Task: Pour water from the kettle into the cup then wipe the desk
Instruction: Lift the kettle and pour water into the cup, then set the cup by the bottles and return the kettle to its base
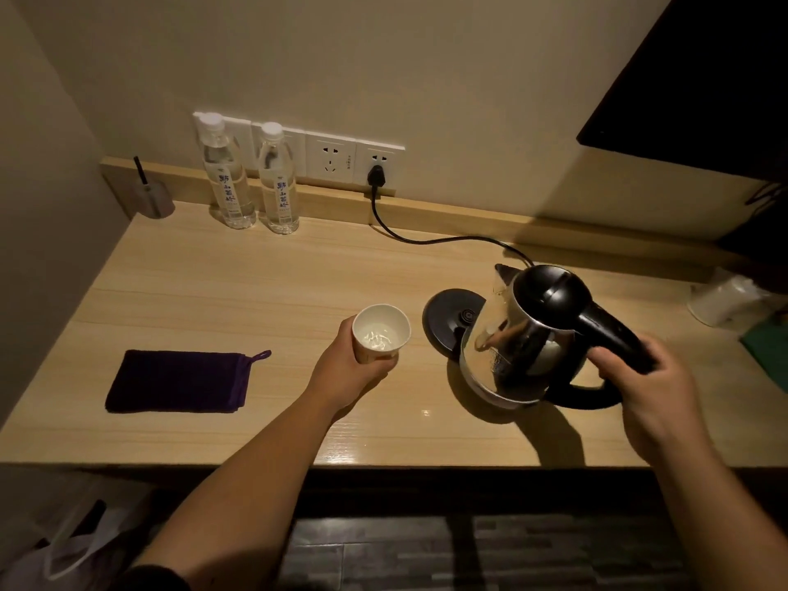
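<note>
A white paper cup (pixel 380 332) with a little water in it stands near the middle of the wooden desk (pixel 239 292); my left hand (pixel 354 368) grips its side. My right hand (pixel 652 394) holds the black handle of a glass kettle (pixel 524 339), which hangs tilted just above the desk, right of the cup, its lid shut. The kettle's round black base (pixel 452 322) lies behind it, partly hidden. A dark purple cloth (pixel 179 381) lies flat at the left.
Two water bottles (pixel 251 181) stand at the back by the wall sockets. The base's black cord (pixel 426 238) runs across the desk to a plug. A small holder with a black stick (pixel 151 198) sits back left. A plastic-wrapped item (pixel 725 302) lies far right.
</note>
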Tool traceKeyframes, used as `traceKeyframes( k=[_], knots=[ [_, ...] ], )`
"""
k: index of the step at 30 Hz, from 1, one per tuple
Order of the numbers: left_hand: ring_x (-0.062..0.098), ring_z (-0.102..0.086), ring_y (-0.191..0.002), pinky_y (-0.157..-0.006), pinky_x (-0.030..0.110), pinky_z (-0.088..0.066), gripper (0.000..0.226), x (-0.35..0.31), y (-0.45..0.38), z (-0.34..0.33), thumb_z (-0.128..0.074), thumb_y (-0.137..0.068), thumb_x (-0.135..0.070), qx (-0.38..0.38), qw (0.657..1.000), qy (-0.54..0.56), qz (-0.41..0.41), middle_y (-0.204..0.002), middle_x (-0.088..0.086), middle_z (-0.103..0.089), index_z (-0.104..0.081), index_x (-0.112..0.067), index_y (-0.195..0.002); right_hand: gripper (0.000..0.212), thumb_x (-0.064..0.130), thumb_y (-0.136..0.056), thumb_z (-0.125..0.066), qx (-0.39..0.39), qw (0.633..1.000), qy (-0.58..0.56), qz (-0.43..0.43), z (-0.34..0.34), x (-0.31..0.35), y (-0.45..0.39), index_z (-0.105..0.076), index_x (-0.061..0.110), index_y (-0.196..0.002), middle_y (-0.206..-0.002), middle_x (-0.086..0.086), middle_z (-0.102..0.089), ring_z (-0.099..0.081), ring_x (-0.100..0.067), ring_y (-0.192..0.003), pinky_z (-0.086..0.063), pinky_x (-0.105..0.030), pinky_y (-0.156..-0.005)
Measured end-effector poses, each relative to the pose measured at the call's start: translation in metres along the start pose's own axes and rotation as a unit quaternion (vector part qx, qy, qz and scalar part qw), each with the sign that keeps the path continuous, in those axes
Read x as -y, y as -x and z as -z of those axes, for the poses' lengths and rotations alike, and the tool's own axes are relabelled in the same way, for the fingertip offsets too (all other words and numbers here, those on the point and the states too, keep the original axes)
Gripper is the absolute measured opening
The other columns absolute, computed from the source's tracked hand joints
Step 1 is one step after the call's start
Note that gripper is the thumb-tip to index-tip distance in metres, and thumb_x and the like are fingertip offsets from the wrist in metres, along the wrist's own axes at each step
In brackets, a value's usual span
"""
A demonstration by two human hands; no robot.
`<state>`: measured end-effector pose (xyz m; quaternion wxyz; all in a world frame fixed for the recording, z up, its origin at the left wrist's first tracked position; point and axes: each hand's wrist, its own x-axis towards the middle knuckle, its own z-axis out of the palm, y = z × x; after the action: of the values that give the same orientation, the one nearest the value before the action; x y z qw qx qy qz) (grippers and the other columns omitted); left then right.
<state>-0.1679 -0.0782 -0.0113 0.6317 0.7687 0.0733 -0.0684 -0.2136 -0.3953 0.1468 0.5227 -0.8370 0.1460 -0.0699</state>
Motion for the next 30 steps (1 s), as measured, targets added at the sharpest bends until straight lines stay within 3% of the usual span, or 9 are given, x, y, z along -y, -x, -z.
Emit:
traceKeyframes(
  k=[2, 5, 10, 14, 20, 23, 25, 27, 30],
  knots=[
    [-0.023, -0.049, -0.086, -0.058, 0.001, -0.041, 0.075, 0.0, 0.0, -0.001, -0.084, -0.069, -0.029, -0.004, 1.0, -0.002, -0.002, -0.109, -0.021, -0.053, -0.035, -0.043, -0.124, 0.028, 0.034, -0.078, -0.071, -0.047, 0.999, 0.003, -0.009, 0.003, -0.019, 0.007, -0.059, 0.057, -0.087, -0.096, 0.012, -0.061, -0.057, -0.007, -0.089, -0.04, -0.026, -0.068],
    [-0.021, -0.049, -0.089, -0.059, 0.001, -0.04, 0.074, 0.0, -0.001, -0.001, -0.083, -0.068, -0.033, -0.006, 1.0, -0.015, -0.004, -0.108, -0.021, -0.053, -0.035, -0.044, -0.123, 0.028, 0.042, -0.076, -0.071, -0.105, 0.994, -0.008, -0.03, 0.002, -0.039, 0.012, -0.056, 0.052, -0.097, -0.098, 0.014, -0.061, -0.056, -0.003, -0.091, -0.04, -0.024, -0.068],
    [-0.014, -0.051, -0.093, -0.06, 0.003, -0.041, 0.073, 0.002, -0.003, -0.002, -0.082, -0.068, -0.039, -0.004, 0.999, -0.034, -0.006, -0.109, -0.024, -0.052, -0.034, -0.045, -0.122, 0.028, 0.045, -0.073, -0.073, -0.177, 0.983, -0.037, -0.042, 0.003, -0.062, 0.007, -0.057, 0.062, -0.089, -0.096, 0.016, -0.062, -0.057, 0.0, -0.091, -0.041, -0.022, -0.069],
    [-0.006, -0.051, -0.097, -0.069, 0.011, -0.041, 0.076, 0.004, -0.005, -0.001, -0.083, -0.069, -0.037, -0.005, 0.999, -0.048, -0.001, -0.111, -0.023, -0.052, -0.033, -0.041, -0.127, 0.027, 0.048, -0.072, -0.072, -0.182, 0.982, -0.031, -0.04, 0.006, -0.074, 0.003, -0.056, 0.06, -0.091, -0.098, 0.016, -0.062, -0.057, 0.0, -0.092, -0.042, -0.023, -0.068],
    [-0.014, -0.05, -0.097, -0.072, 0.011, -0.041, 0.076, 0.007, -0.007, -0.001, -0.082, -0.068, -0.039, -0.009, 0.998, -0.061, 0.001, -0.112, -0.027, -0.052, -0.032, -0.046, -0.124, 0.035, 0.04, -0.079, -0.071, -0.153, 0.987, -0.036, -0.043, 0.009, -0.087, -0.002, -0.055, 0.039, -0.11, -0.102, 0.012, -0.059, -0.057, -0.012, -0.098, -0.042, -0.025, -0.068],
    [-0.005, -0.051, -0.103, -0.076, 0.015, -0.041, 0.078, 0.007, -0.008, -0.002, -0.082, -0.068, -0.038, -0.006, 0.998, -0.064, 0.005, -0.115, -0.025, -0.052, -0.033, -0.044, -0.127, 0.054, 0.033, -0.083, -0.068, -0.141, 0.988, -0.023, -0.063, 0.015, -0.084, 0.002, -0.042, 0.034, -0.13, -0.126, 0.002, -0.051, -0.048, -0.018, -0.115, -0.043, -0.033, -0.085],
    [-0.007, -0.051, -0.103, -0.075, 0.011, -0.04, 0.079, 0.004, -0.006, -0.003, -0.083, -0.067, -0.039, -0.002, 0.998, -0.063, 0.009, -0.115, -0.025, -0.052, -0.032, -0.046, -0.128, 0.061, 0.032, -0.086, -0.066, -0.187, 0.982, 0.034, -0.011, 0.02, -0.075, 0.01, -0.034, 0.027, -0.138, -0.138, -0.007, -0.041, -0.039, -0.019, -0.125, -0.038, -0.045, -0.1],
    [-0.01, -0.051, -0.102, -0.071, 0.007, -0.041, 0.079, 0.001, -0.005, -0.002, -0.082, -0.066, -0.04, 0.001, 0.998, -0.058, 0.014, -0.116, -0.025, -0.053, -0.032, -0.047, -0.127, 0.059, 0.038, -0.086, -0.06, -0.194, 0.967, 0.113, 0.12, 0.01, -0.06, 0.02, -0.037, 0.017, -0.135, -0.137, -0.013, -0.036, -0.036, -0.022, -0.125, -0.035, -0.042, -0.101],
    [-0.006, -0.051, -0.106, -0.074, 0.009, -0.041, 0.082, 0.001, -0.003, 0.001, -0.081, -0.065, -0.043, 0.009, 0.998, -0.054, 0.018, -0.118, -0.024, -0.053, -0.032, -0.045, -0.13, 0.048, 0.038, -0.085, -0.056, -0.056, 0.956, 0.157, 0.24, -0.042, -0.041, 0.027, -0.047, 0.019, -0.128, -0.131, 0.002, -0.042, -0.037, -0.012, -0.123, -0.033, -0.029, -0.097]
  ],
)
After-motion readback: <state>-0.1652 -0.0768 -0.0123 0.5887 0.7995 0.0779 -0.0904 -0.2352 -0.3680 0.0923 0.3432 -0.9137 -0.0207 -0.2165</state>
